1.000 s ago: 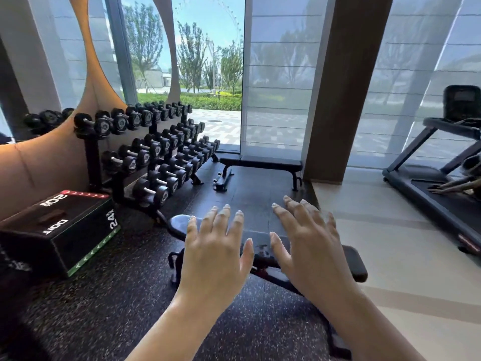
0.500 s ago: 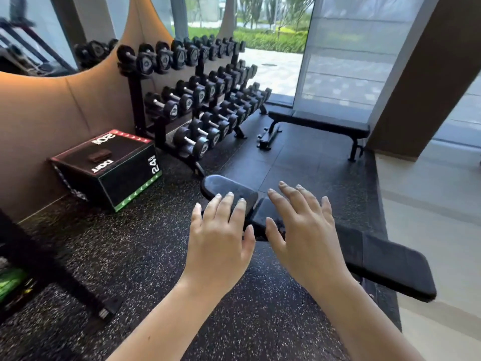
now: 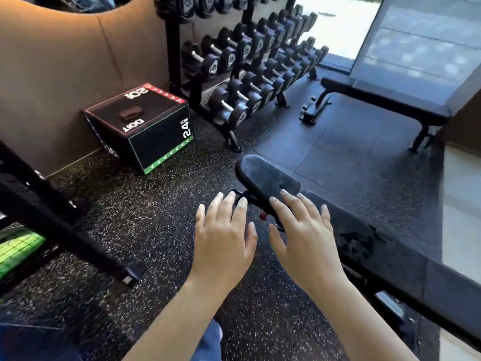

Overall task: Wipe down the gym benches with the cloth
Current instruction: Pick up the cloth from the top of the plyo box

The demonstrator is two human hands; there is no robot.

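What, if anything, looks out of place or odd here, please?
Both the left hand and right hand are empty, with no cloth. A small dark folded item lies on the plyo box, possibly the cloth. The near bench pad looks dusty.

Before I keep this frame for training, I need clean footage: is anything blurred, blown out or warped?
Head view: the sunlit ground outside is blown out to near white; the near bench shows blocky smearing on its pad; the dumbbell rack leans and bows from the wide lens; the left hand and right hand are fairly sharp.
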